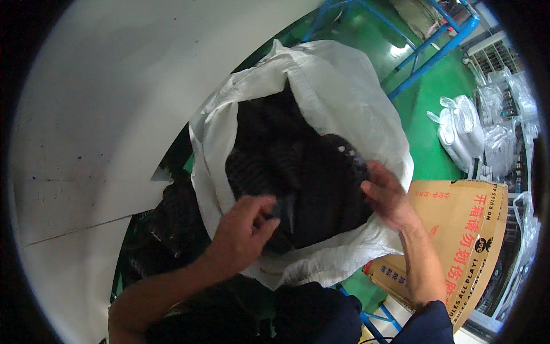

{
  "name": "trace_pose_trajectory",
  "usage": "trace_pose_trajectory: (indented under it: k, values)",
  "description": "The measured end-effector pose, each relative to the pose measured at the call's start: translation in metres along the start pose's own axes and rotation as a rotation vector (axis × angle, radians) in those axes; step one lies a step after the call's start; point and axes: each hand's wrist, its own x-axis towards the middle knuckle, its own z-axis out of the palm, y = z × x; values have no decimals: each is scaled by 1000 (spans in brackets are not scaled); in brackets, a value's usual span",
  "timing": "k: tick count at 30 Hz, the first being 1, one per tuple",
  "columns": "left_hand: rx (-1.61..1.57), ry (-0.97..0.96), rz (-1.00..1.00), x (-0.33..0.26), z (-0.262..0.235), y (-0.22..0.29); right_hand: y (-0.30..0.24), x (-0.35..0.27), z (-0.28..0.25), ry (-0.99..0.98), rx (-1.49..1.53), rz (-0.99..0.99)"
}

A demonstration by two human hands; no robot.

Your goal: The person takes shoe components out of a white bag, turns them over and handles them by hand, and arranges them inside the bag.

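Observation:
A large white woven sack (346, 86) stands with its mouth spread wide in front of me. Dark, soft-looking pieces (266, 132) fill it; they look like black fabric, though their exact kind is hard to make out. Over the sack's mouth, my right hand (387, 192) pinches the right edge of a black fabric piece (326, 183) that carries a few small white spots near its top. My left hand (246, 226) is at the near left of that piece with its fingers curled in. What those fingers hold, if anything, is lost in the dark.
A pale table (97, 126) takes up the left side. More dark pieces (177, 218) lie between it and the sack. At right stands a printed cardboard box (458, 235), beside plastic-wrapped goods (504, 137). Blue metal tubing (438, 57) rises from the green floor (429, 155).

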Motion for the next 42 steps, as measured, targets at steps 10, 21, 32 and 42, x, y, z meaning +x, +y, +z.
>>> trace_pose_trajectory:
  k: [10,21,32,42]
  values:
    - [-705,26,-234,48,-28,10,-14,-19,75,-85,322,-168]
    - [321,209,165,54,-38,-31,34,27,104,248,-634,-353]
    - [416,206,341,80,-20,-19,114,62,7,195,801,440]
    - [-783,-250,-67,211,19,71,53,38,-58,802,379,-457]
